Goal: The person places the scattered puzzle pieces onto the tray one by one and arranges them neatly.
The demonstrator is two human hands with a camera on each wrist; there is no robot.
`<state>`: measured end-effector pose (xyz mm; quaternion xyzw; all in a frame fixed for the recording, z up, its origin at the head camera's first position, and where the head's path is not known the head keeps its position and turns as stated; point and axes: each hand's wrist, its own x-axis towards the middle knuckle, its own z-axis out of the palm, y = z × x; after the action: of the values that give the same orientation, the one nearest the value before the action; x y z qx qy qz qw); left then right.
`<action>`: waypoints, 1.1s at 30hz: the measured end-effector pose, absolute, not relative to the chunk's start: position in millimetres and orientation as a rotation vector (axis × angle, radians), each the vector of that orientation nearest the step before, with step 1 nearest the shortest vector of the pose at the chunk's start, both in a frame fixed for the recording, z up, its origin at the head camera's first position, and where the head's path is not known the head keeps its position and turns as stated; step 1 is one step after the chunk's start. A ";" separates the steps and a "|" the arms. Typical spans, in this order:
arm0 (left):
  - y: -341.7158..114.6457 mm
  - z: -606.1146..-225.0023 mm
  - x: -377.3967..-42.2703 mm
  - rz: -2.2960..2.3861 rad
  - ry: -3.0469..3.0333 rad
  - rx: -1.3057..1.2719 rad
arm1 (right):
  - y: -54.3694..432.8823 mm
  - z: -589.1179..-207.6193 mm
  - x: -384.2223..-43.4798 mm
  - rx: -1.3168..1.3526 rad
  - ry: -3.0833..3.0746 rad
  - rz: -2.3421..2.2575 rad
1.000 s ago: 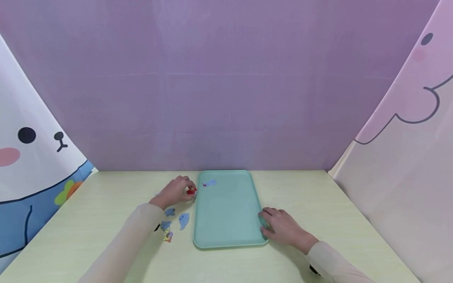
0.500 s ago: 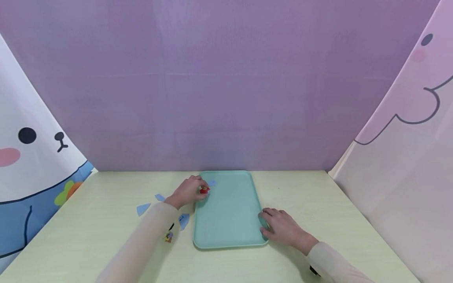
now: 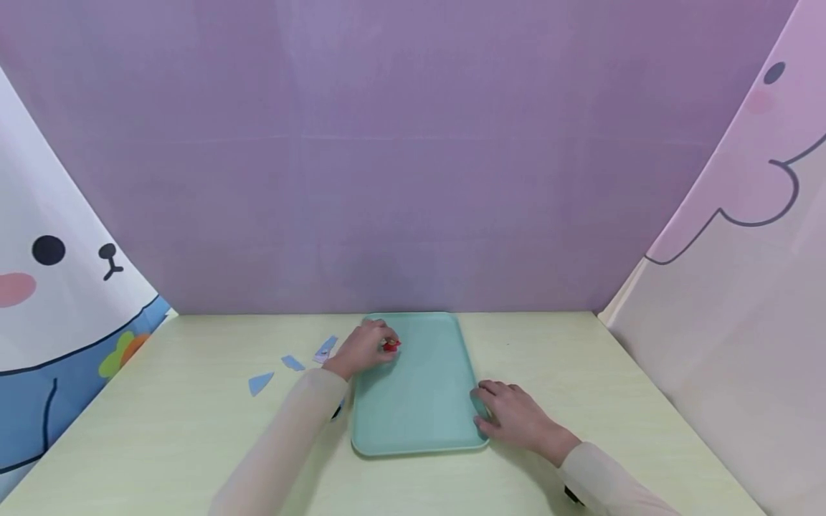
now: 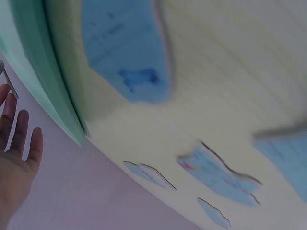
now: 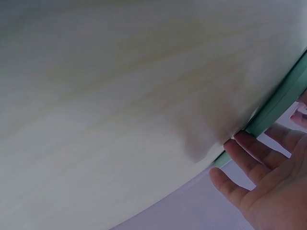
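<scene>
In the head view, my left hand is over the upper left part of the mint-green tray. It pinches a small flat puzzle piece with red on it; in the left wrist view only the thin edge of this piece shows between thumb and fingers. The hand hides the tray's upper left corner area. My right hand rests at the tray's right edge, fingertips and thumb at the rim. From the right wrist, its fairly straight fingers touch the tray's outer wall.
Left of the tray, light-blue puzzle pieces lie on the pale wooden table, several more partly covered by the left arm. A piece with a dark-blue animal print lies beside the tray. A purple backdrop stands behind the table.
My left hand has carried the red puzzle piece rightward from the table onto the tray's area, now covering the piece seen there earlier. My right hand has stayed at the tray's edge.
</scene>
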<state>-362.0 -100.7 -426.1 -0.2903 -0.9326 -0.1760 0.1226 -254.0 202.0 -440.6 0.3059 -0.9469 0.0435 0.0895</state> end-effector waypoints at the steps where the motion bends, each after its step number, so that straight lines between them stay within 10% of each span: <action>1: -99.1 -426.1 -362.9 -0.517 -2.722 -0.846 | 202.0 -440.8 -254.0 0.908 -2.818 0.130; 33: -60.8 -419.9 -377.8 -0.570 -2.728 -0.639 | 201.7 -439.0 -253.5 0.904 -2.820 0.144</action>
<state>-377.8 -60.8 -419.9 -0.2211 -0.9446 -0.1975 0.1406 -253.5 201.7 -439.0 0.3037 -0.9474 0.0483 0.0885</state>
